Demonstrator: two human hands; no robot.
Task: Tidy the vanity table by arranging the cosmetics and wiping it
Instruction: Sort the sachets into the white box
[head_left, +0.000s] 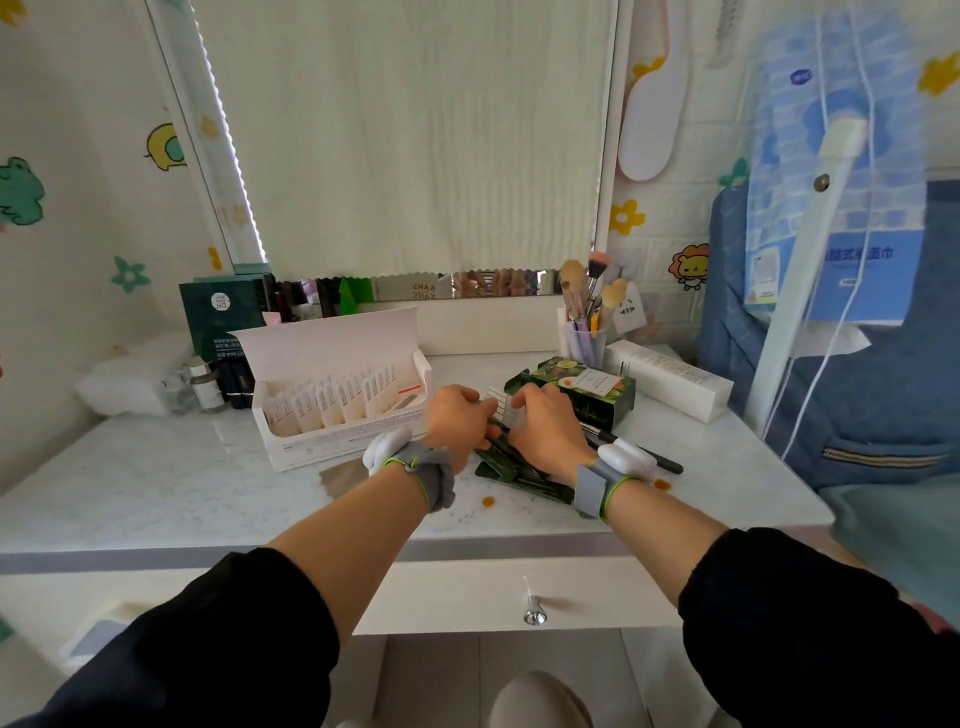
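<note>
open white box (332, 441) of sachets (332, 402), cup (589, 349) holding brushes (575, 275)

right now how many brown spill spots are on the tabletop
2: one brown spot near the front edge, beside the green packets; another right of them, below the black pencil. The packets may hide more.

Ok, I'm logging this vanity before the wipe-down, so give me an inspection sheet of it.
Surface: tabletop, two brown spots near the front edge.
Job's things: open white box of sachets; dark green sachets under the hands; green box; brush cup.
Clutter: black pencil; long white box; small bottles.
Hands: left hand and right hand both grip a pale packet.
Cables: white cord hanging at right.
Surroundings: cloth over the mirror; drawer knob.
</note>
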